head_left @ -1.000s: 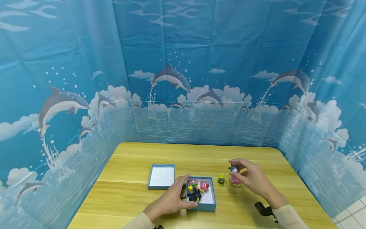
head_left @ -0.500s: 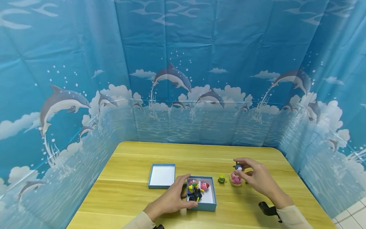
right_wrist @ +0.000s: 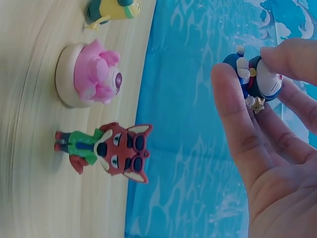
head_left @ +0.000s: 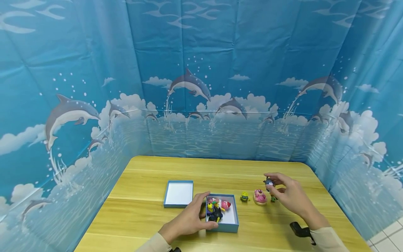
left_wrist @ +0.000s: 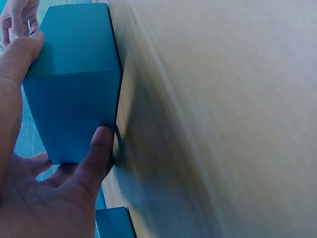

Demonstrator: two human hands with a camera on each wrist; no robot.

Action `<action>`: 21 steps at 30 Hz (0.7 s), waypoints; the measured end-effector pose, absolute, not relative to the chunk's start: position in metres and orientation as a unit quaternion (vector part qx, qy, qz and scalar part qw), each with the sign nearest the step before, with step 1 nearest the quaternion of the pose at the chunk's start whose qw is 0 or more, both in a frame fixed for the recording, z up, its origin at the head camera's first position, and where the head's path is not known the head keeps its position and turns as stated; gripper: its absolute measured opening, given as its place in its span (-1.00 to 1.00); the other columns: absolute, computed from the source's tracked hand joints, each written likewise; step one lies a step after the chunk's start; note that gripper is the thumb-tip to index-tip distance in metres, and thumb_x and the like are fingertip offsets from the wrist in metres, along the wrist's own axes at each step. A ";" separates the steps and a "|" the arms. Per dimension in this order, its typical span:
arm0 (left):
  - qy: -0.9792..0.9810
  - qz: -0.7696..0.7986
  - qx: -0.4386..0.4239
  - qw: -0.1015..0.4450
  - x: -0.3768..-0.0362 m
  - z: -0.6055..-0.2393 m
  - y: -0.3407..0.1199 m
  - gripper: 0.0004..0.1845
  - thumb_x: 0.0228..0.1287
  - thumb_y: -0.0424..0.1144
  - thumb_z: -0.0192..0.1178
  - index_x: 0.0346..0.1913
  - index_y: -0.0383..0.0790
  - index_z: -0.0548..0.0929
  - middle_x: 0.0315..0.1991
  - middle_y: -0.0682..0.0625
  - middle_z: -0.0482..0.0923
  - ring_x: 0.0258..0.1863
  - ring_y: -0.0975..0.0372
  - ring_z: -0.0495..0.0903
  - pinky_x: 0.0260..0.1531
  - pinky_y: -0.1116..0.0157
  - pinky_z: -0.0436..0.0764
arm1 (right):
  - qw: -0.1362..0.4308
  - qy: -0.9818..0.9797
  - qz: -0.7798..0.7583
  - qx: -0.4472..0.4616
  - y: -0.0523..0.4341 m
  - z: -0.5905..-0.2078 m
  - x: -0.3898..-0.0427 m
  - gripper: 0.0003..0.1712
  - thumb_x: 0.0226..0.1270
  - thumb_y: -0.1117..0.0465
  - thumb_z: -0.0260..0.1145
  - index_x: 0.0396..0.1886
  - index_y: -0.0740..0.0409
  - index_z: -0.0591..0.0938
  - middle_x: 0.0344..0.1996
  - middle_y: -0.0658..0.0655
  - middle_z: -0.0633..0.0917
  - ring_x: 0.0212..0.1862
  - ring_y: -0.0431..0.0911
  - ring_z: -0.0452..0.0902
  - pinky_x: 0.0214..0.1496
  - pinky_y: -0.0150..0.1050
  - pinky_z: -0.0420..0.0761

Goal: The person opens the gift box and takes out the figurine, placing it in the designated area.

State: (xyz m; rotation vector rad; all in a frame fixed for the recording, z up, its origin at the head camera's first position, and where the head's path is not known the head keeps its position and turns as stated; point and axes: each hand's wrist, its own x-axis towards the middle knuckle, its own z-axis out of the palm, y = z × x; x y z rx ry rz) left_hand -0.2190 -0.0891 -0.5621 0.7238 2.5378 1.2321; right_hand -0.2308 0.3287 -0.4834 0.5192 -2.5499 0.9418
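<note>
My left hand (head_left: pixel 205 210) grips the near left corner of an open blue box (head_left: pixel 231 224) that holds several small toy figures (head_left: pixel 217 208). The left wrist view shows my thumb (left_wrist: pixel 99 148) and a finger pressed on the box's wall (left_wrist: pixel 74 84). My right hand (head_left: pixel 269 183) pinches a small blue-and-white figure (right_wrist: pixel 260 79) a little above the table. It is held just right of a pink figure on a round base (head_left: pixel 260 196). Below my right hand stands a fox figure in a green shirt (right_wrist: pixel 111 151). A yellow figure (head_left: pixel 244 196) stands left of the pink one.
The box's lid (head_left: pixel 178 193) lies upturned on the wooden table (head_left: pixel 220 169), left of the box. A blue dolphin-print backdrop (head_left: pixel 201 105) walls the table at the back and both sides. A black strap piece (head_left: pixel 300 231) sits at my right wrist.
My right hand has carried the blue figure to the right, from over the pink figure to beside it. The fox figure now shows. My left hand has stayed on the box.
</note>
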 end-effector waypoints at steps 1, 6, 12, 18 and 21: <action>0.865 0.422 0.247 0.114 -0.219 -0.562 -0.089 0.27 0.41 0.37 0.61 0.93 0.04 0.11 0.81 -0.11 0.24 0.48 0.14 0.67 0.47 0.14 0.77 | 0.185 -0.905 0.337 0.183 0.330 -0.483 -0.231 -0.57 0.64 0.31 0.57 0.41 0.10 0.78 -0.03 0.11 0.93 -0.04 -0.25 0.87 -0.17 -0.41 0.86; 0.863 0.426 0.246 0.115 -0.218 -0.561 -0.089 0.26 0.42 0.35 0.61 0.93 0.03 0.11 0.81 -0.11 0.24 0.51 0.09 0.65 0.49 0.09 0.76 | 0.192 -0.906 0.333 0.175 0.336 -0.484 -0.230 -0.54 0.63 0.32 0.58 0.43 0.07 0.77 -0.01 0.11 0.93 -0.02 -0.21 0.87 -0.16 -0.46 0.83; 0.867 0.421 0.243 0.113 -0.217 -0.559 -0.088 0.25 0.42 0.34 0.61 0.93 0.06 0.11 0.81 -0.05 0.24 0.54 0.09 0.63 0.58 -0.04 0.69 | 0.211 -0.909 0.319 0.168 0.344 -0.484 -0.230 -0.54 0.61 0.31 0.60 0.42 0.06 0.78 0.01 0.12 0.94 -0.01 -0.24 0.86 -0.18 -0.43 0.84; 0.869 0.415 0.248 0.108 -0.219 -0.561 -0.088 0.25 0.42 0.38 0.59 0.93 0.07 0.11 0.80 -0.06 0.26 0.55 0.06 0.62 0.59 -0.13 0.66 | 0.219 -0.908 0.320 0.162 0.350 -0.485 -0.229 -0.53 0.61 0.31 0.60 0.42 0.08 0.78 0.03 0.16 0.94 -0.01 -0.36 0.82 -0.18 -0.43 0.84; 0.870 0.412 0.248 0.108 -0.219 -0.562 -0.088 0.25 0.42 0.41 0.58 0.93 0.08 0.10 0.80 -0.06 0.26 0.56 0.05 0.61 0.59 -0.13 0.66 | 0.219 -0.907 0.322 0.161 0.354 -0.486 -0.230 -0.53 0.61 0.31 0.60 0.43 0.08 0.78 0.04 0.17 0.94 -0.01 -0.46 0.77 -0.18 -0.43 0.84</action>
